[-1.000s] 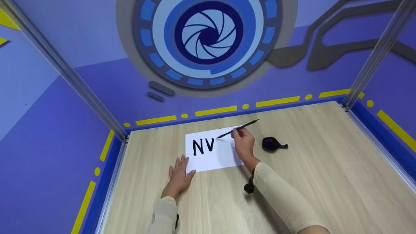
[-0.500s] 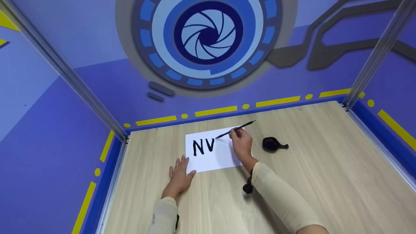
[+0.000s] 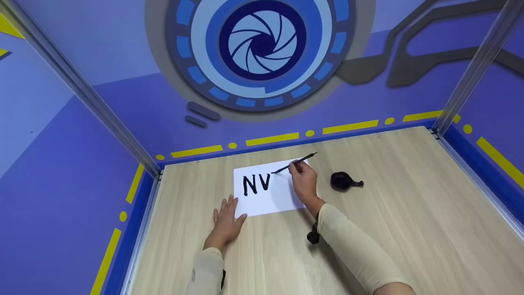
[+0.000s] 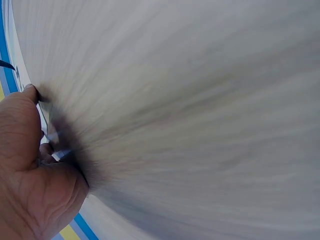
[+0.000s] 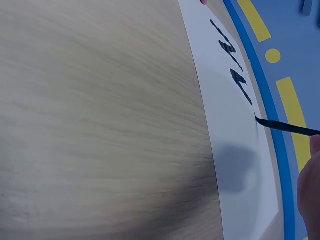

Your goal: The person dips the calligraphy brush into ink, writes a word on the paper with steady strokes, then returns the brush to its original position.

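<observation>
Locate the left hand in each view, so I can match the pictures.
Head: left hand below centre, slightly left.
Left wrist: it looms large, along the lower left edge.
Right wrist: only a fingertip, at the top edge.
Shared landmark: wooden tabletop.

High head view facing forward and down, 2 close wrist views, head and right wrist sharing paper (image 3: pixel 275 193)
</observation>
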The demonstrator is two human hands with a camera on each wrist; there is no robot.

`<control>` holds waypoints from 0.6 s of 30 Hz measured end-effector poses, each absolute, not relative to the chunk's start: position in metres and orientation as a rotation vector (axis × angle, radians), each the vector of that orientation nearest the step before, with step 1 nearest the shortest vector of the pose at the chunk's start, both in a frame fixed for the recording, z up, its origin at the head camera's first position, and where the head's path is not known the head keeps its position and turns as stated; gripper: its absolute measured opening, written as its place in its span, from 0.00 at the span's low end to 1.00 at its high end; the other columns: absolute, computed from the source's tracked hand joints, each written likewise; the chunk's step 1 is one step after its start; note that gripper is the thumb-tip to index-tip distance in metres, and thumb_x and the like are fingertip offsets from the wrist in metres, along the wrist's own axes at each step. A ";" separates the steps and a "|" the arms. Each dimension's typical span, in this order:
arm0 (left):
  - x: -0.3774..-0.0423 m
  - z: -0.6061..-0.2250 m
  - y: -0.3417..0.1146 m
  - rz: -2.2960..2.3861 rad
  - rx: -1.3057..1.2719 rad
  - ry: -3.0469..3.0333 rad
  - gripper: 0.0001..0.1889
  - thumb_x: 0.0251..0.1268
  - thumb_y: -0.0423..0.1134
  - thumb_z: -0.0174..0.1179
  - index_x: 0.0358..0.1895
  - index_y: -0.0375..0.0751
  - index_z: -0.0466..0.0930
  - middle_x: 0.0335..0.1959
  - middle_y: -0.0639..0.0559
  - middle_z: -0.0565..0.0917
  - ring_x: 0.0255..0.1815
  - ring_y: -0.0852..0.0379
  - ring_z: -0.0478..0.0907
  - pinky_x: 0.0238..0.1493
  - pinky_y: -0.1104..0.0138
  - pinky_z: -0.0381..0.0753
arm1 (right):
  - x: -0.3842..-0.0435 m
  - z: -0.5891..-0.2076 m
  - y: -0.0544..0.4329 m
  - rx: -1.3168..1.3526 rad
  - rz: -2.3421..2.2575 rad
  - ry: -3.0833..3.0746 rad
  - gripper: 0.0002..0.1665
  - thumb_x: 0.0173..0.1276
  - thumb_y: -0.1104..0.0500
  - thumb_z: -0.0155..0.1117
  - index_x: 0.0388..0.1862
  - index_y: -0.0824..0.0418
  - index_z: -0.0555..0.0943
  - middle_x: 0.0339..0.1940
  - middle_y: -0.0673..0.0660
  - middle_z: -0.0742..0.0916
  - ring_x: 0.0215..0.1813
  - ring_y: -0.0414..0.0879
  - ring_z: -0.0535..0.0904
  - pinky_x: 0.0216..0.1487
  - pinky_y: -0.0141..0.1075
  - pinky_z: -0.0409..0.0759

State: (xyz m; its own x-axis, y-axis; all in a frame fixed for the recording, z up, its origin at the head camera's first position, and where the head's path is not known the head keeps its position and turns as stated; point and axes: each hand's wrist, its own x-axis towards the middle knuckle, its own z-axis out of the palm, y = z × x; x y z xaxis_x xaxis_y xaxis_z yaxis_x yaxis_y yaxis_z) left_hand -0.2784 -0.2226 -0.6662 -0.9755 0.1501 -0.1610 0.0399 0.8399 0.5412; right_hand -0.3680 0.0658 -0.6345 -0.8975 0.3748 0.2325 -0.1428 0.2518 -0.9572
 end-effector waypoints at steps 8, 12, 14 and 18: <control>-0.278 -0.667 -0.223 0.831 0.140 2.830 0.38 0.85 0.53 0.53 0.87 0.42 0.53 0.91 0.42 0.46 0.93 0.36 0.38 0.88 0.33 0.30 | -0.364 -0.635 0.062 -0.148 1.645 -2.121 0.08 0.73 0.59 0.70 0.36 0.61 0.91 0.33 0.56 0.93 0.36 0.41 0.84 0.41 0.29 0.81; -0.278 -0.668 -0.223 0.837 0.140 2.827 0.38 0.85 0.53 0.53 0.87 0.42 0.53 0.91 0.42 0.46 0.92 0.35 0.38 0.88 0.33 0.29 | -0.363 -0.634 0.061 -0.136 1.667 -2.123 0.08 0.74 0.59 0.70 0.38 0.62 0.91 0.34 0.57 0.93 0.37 0.43 0.85 0.42 0.31 0.82; -0.278 -0.668 -0.222 0.834 0.137 2.827 0.38 0.85 0.53 0.53 0.87 0.42 0.53 0.91 0.42 0.46 0.92 0.35 0.38 0.88 0.33 0.29 | -0.362 -0.634 0.061 -0.134 1.661 -2.129 0.07 0.74 0.60 0.70 0.39 0.62 0.91 0.34 0.58 0.94 0.38 0.44 0.85 0.43 0.33 0.83; -0.278 -0.668 -0.222 0.837 0.136 2.826 0.38 0.84 0.53 0.54 0.87 0.42 0.53 0.91 0.42 0.46 0.93 0.36 0.38 0.88 0.33 0.29 | -0.363 -0.634 0.062 -0.118 1.621 -2.150 0.07 0.74 0.60 0.70 0.39 0.62 0.91 0.34 0.58 0.93 0.37 0.45 0.83 0.42 0.35 0.81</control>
State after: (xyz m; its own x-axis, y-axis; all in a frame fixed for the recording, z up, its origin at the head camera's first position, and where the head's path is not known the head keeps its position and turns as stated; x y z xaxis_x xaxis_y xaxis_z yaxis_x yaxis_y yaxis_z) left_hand -0.2781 -0.2219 -0.6679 -0.9776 0.1414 -0.1557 0.0338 0.8364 0.5470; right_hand -0.3627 0.0616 -0.6344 -0.8982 0.3264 0.2944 -0.1931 0.3084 -0.9314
